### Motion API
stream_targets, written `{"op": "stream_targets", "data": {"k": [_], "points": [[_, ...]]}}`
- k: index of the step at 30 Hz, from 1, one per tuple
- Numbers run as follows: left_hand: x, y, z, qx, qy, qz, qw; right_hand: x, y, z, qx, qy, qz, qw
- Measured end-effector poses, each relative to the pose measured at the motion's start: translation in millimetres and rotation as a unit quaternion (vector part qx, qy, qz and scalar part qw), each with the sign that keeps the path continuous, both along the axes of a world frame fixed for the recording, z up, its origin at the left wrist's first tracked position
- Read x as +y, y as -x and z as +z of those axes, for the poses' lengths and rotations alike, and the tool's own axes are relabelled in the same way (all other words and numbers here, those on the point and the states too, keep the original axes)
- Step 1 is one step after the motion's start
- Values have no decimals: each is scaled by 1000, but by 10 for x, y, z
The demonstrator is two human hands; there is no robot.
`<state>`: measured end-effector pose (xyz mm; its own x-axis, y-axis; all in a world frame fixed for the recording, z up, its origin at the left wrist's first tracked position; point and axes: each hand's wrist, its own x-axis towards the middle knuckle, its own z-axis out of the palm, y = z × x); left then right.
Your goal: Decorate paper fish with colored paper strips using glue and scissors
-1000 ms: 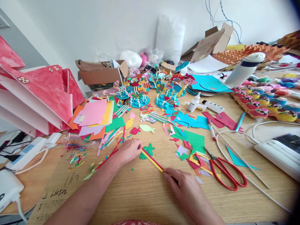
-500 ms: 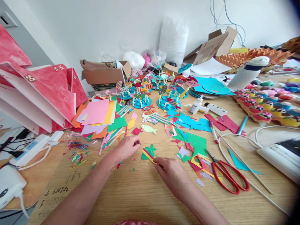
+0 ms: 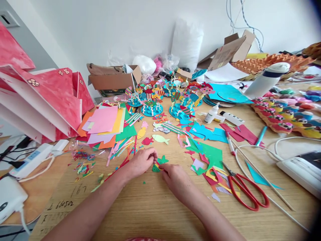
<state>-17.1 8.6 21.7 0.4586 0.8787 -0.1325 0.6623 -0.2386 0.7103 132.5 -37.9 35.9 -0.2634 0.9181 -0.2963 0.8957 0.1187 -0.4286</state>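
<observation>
Both hands have closed together since earlier, left hand (image 3: 141,162) and right hand (image 3: 175,179) pinching the folded red-yellow paper strip (image 3: 157,165) over the green paper fish (image 3: 160,161) on the table (image 3: 155,211), red scissors (image 3: 247,190) nearby.

Both forearms are showing bare from the lower frame edge up to the wrists; no sleeve is covering either. Left hand (image 3: 141,162) and right hand (image 3: 177,179) are wearing nothing: no gloves, rings or watch showing. A strip of reddish patterned clothing (image 3: 142,239) is peeking in at bottom centre.
</observation>
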Motion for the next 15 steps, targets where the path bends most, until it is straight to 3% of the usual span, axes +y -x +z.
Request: {"op": "stream_targets", "data": {"k": [15], "points": [[23,-31,65,94,-20,-14,995,-3,-9,-86,26,-2,8,1000]]}}
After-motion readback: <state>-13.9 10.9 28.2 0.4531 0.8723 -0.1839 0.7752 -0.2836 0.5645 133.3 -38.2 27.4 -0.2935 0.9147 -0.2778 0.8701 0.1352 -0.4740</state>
